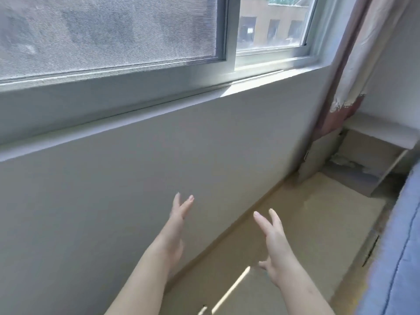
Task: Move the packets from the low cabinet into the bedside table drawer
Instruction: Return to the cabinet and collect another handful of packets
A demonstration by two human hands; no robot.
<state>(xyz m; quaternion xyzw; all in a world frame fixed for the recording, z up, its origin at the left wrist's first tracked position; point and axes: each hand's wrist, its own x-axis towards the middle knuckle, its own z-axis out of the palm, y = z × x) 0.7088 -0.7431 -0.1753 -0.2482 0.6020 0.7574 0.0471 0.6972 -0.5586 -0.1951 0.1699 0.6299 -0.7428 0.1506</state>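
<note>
Two hands (176,228), one window (229,32), one curtain (354,64), one cabinet (381,134)

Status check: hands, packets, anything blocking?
Left hand open, empty. Right hand open, empty. Pale clutter in corner unit, too blurred to call packets. Bed flanks the path.

Left hand (176,226): we see it raised on a bare forearm, fingers straight and slightly spread, holding nothing | Right hand (276,242): we see it raised beside the left, apart from it, fingers extended, thumb splayed low, holding nothing | Both forearms: we see them enter from the bottom edge, angled upward.
</note>
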